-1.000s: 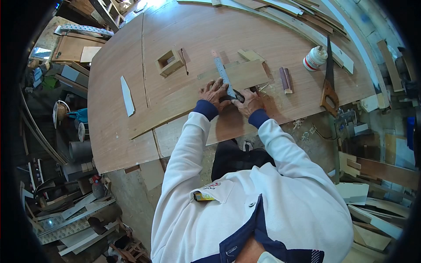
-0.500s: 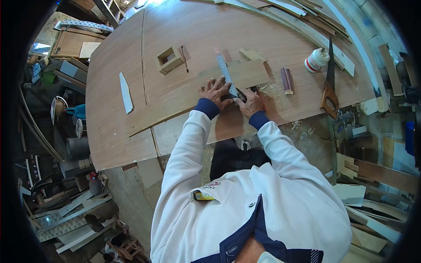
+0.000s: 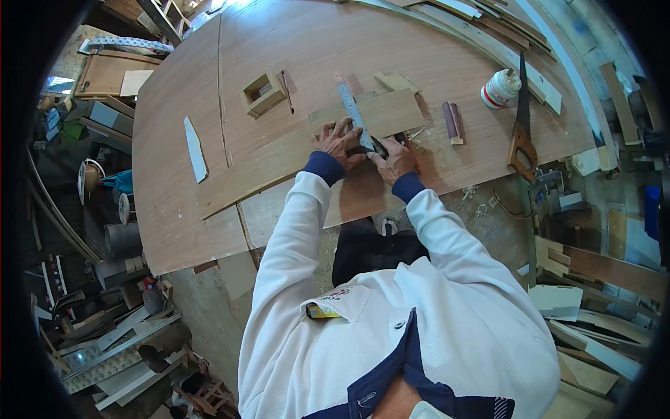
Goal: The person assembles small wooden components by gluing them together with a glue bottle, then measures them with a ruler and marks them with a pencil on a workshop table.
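Observation:
A metal ruler point(image 3: 351, 108) lies across a long, thin wooden board point(image 3: 279, 164) on the table. My left hand point(image 3: 338, 144) is spread on the board and the ruler's left edge, its fingers apart. On the ruler's right side, my right hand point(image 3: 393, 158) is closed around a small dark tool point(image 3: 379, 146), too small to identify. Wood scraps point(image 3: 396, 82) lie beyond the board, and a brown block point(image 3: 452, 123) is to its right.
A small wooden box point(image 3: 264, 96) and a thin dark stick stand beyond my left hand. At the left is a white pointed strip point(image 3: 195, 150). A glue bottle point(image 3: 500, 89) and a handsaw point(image 3: 522, 143) are at the right. Long planks point(image 3: 467, 35) line the far edge.
My right hand and the dark tool have shifted slightly along the ruler's right side, and the tool shows more clearly. The whole view has moved a little.

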A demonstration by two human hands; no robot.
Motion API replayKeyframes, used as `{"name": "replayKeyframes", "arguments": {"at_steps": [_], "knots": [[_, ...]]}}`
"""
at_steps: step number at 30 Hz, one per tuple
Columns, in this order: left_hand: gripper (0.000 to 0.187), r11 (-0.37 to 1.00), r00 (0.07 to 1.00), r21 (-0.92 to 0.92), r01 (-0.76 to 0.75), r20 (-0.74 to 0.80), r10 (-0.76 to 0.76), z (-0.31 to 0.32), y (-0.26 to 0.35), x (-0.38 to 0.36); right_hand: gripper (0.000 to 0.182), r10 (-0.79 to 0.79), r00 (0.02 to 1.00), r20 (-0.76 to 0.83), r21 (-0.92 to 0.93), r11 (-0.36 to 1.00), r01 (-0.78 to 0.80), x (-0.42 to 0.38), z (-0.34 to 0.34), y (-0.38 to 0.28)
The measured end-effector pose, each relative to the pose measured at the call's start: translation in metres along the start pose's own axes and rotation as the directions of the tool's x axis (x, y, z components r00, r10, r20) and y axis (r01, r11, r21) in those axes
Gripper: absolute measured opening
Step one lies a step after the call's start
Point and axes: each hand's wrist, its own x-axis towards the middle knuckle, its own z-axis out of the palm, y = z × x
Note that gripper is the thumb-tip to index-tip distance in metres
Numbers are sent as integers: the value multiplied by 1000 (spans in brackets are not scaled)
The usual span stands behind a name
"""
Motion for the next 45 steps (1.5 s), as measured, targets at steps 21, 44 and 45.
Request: {"name": "replayKeyframes", "arguments": {"at_steps": [21,44,45], "knots": [[67,999,1000,-52,-7,7,7,-4,-3,1,39,57,998,26,-1,998,-57,0,-1,1],[86,1000,990,4,-10,143,9,-15,1,16,31,328,934,144,577,739,-348,9,-45,8],[87,1000,990,9,-19,138,18,-15,1,16,29,318,920,227,712,591,-380,11,-48,7]]}}
